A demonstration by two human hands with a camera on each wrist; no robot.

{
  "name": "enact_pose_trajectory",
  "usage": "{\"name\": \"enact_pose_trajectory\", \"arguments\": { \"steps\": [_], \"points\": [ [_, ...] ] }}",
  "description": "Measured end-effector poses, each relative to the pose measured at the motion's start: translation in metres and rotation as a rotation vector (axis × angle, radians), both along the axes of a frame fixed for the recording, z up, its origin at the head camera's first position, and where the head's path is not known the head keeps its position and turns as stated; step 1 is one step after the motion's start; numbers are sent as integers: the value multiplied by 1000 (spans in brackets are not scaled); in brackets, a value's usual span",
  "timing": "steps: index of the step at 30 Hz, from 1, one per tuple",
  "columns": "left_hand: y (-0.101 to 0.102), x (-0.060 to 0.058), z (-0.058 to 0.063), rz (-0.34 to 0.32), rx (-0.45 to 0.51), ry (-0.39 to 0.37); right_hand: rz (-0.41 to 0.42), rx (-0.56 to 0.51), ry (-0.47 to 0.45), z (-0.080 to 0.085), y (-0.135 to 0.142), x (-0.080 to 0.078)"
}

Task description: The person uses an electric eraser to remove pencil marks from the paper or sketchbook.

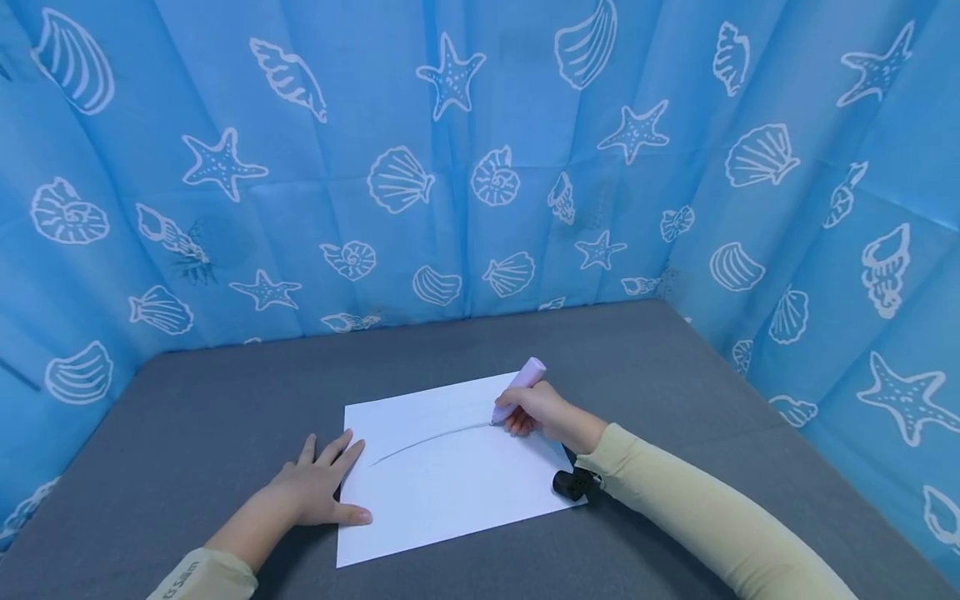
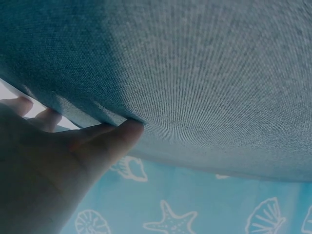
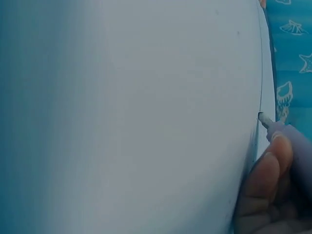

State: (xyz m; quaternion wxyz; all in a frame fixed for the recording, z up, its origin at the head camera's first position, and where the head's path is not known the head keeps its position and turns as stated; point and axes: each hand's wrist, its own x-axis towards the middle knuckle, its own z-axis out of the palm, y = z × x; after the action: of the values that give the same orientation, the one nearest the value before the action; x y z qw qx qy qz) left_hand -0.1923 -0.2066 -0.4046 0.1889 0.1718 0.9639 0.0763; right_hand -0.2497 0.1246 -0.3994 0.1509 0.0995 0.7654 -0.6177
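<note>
A white sheet of paper (image 1: 450,517) lies slightly turned on the grey cloth. My right hand (image 1: 543,410) grips a thick light-purple marker (image 1: 529,372) over the sheet's upper right part. In the right wrist view, the marker's pale tip (image 3: 264,118) touches the paper at the end of a thin dark line. That curved line (image 1: 431,437) runs from the left part of the sheet up to the tip. My left hand (image 1: 311,490) rests with spread fingers at the paper's left edge, the thumb and some fingertips on the sheet.
A dark grey cloth (image 1: 247,408) covers the table. Blue curtains (image 1: 337,208) with white shells and starfish stand behind and to the right. A small black device (image 1: 572,484) sits at my right wrist, over the paper's lower right corner.
</note>
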Motion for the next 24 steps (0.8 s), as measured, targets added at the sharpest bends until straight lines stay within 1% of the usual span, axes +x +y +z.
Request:
{"name": "enact_pose_trajectory", "arguments": {
  "steps": [4,13,17,20,24],
  "points": [
    [0,-1,-1,3,-2,0,26,6,-2,1,1,1],
    [0,-3,-4,1,-3,-7,6,51,17,2,7,2],
    [0,-2,-2,0,8,-9,20,58,11,4,9,2],
    [0,-2,-1,1,12,-7,-1,40,0,4,11,1],
    [1,-1,0,-3,11,-12,-34,-61,-20,0,17,-1]
  ]
}}
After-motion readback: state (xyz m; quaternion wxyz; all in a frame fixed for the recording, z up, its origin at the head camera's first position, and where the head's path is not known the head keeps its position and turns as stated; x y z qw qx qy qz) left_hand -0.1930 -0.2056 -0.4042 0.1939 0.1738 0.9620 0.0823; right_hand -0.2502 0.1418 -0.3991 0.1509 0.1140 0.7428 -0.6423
